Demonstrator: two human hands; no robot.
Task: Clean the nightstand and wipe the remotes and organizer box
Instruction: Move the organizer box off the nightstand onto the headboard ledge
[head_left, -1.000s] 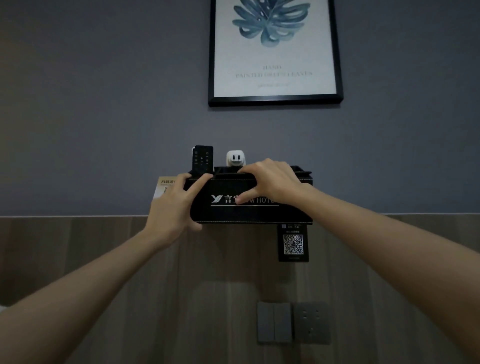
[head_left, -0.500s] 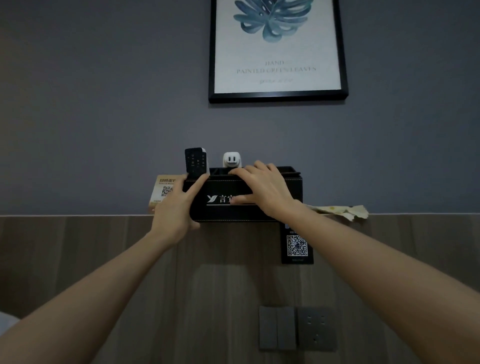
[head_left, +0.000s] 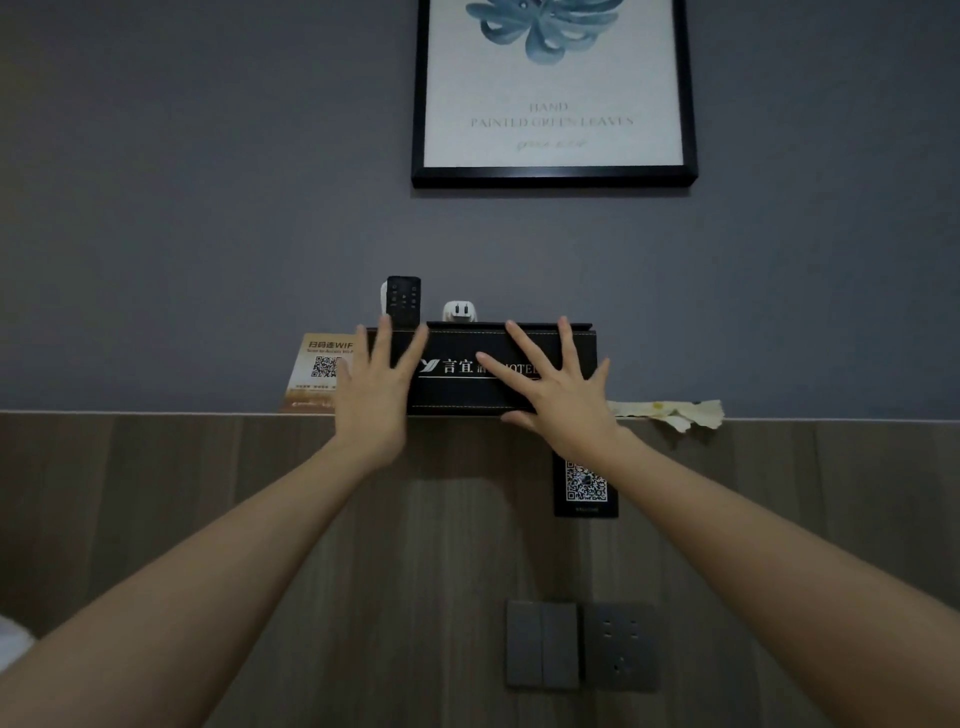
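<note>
At frame centre the box (head_left: 462, 396), a long black rectangular case with pale stitching and white lettering, stands on the wood-grain ledge (head_left: 156, 417). The left hand (head_left: 371, 397) and right hand (head_left: 560, 402) are spread flat before its front, fingers straight and apart, gripping nothing; contact is unclear. A slim black remote (head_left: 403, 301) stands upright at its left end. A crumpled pale rag (head_left: 670, 413) lies just right.
</note>
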